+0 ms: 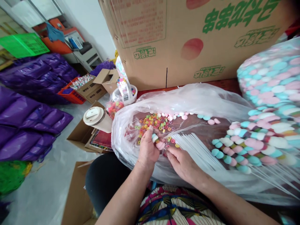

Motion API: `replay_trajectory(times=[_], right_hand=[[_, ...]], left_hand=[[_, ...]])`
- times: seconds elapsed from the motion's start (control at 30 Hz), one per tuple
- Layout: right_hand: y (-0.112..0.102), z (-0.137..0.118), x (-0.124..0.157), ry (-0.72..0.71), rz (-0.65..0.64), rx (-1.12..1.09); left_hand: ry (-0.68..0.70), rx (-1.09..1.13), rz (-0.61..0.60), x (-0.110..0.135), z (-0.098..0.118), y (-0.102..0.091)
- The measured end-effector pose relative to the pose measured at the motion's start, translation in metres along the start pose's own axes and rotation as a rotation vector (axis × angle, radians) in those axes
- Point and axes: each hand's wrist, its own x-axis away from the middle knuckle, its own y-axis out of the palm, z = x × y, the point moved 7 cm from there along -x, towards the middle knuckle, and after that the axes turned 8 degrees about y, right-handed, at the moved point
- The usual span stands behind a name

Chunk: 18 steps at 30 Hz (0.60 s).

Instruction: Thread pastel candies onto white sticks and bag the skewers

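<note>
My left hand (147, 149) is closed around a short candy skewer (157, 141) of white, teal and pink round sweets. Close beside it, my right hand (181, 162) rests knuckles-up on the clear plastic sheet (199, 100), fingers curled near small candy pieces; what they pinch is hidden. Loose colourful ring candies (153, 122) lie just beyond my left hand. A bundle of white sticks (194, 148) lies to the right of my right hand. Finished skewers (253, 140) are stacked further right.
A large cardboard box (187, 37) stands behind the plastic. A lidded paper cup (97, 118) sits at the left edge, with a white bowl of sweets (126, 93) behind it. Purple bags (30, 103) and open cartons (93, 86) cover the floor on the left.
</note>
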Motion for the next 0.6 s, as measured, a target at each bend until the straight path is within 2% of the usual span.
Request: replay_trajectory(times=[0.13, 0.27, 0.33, 0.43, 0.47, 0.53, 0.6], right_hand=[[0.014, 0.006, 0.004, -0.011, 0.068, 0.124], [0.021, 0.009, -0.004, 0.042, 0.059, 0.096], [0.007, 0.014, -0.010, 0.081, 0.056, -0.010], [-0.030, 0.033, -0.016, 0.162, 0.020, -0.133], [-0.043, 0.042, -0.015, 0.188, 0.014, -0.125], [-0.066, 0.056, -0.011, 0.205, 0.031, -0.082], [-0.081, 0.067, -0.006, 0.213, 0.082, -0.032]], left_hand=[[0.031, -0.042, -0.024, 0.007, -0.018, -0.005], [0.058, -0.124, -0.045, 0.012, -0.033, -0.007], [0.071, -0.162, -0.057, 0.009, -0.032, -0.006], [0.166, -0.286, -0.158, -0.004, -0.014, 0.006], [0.233, -0.401, -0.205, -0.011, -0.006, 0.013], [0.395, -0.777, -0.303, -0.027, 0.006, 0.029], [0.496, -1.271, -0.444, -0.041, 0.000, 0.049]])
